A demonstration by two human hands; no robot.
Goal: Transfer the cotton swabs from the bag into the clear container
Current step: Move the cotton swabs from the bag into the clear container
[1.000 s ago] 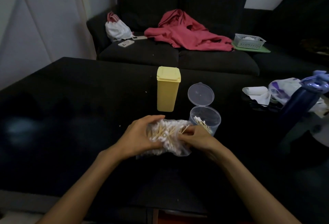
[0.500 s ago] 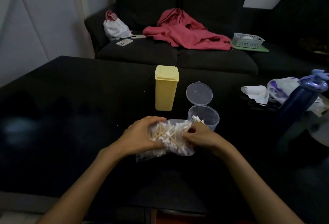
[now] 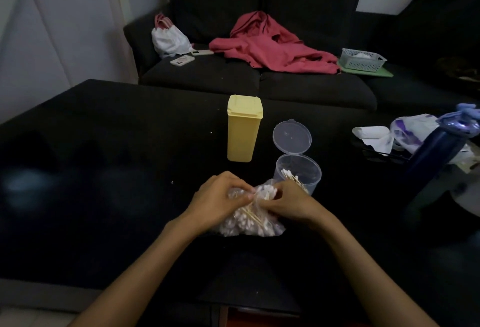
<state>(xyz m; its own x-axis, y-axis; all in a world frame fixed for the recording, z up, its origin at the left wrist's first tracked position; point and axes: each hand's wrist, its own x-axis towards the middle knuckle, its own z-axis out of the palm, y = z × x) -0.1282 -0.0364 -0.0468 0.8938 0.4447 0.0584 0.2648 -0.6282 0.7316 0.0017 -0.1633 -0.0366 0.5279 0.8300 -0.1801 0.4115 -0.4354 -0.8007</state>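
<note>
Head cam, only one view. Both hands sit low in the middle of the frame, on a clear plastic bag (image 3: 250, 219) stuffed with cotton swabs (image 3: 248, 222) that rests on the black table (image 3: 104, 170). The left hand (image 3: 217, 200) has its fingers curled over the bag's upper left part, gripping it. The right hand (image 3: 288, 200) pinches at the bag's top from the right side, fingers bent in tight, though I can't tell if it's got plastic or swabs.

Just behind the right hand stands the clear container (image 3: 298, 174), lid flipped open and standing up at the back, a few swabs already leaning inside. A closed yellow plastic box (image 3: 244, 128) stands upright just left of it.

Right edge: a dark blue bottle (image 3: 439, 150) and crumpled white bags (image 3: 410, 132). Top of frame: dark sofa (image 3: 259, 87) with a red garment (image 3: 270, 46) on it.
</note>
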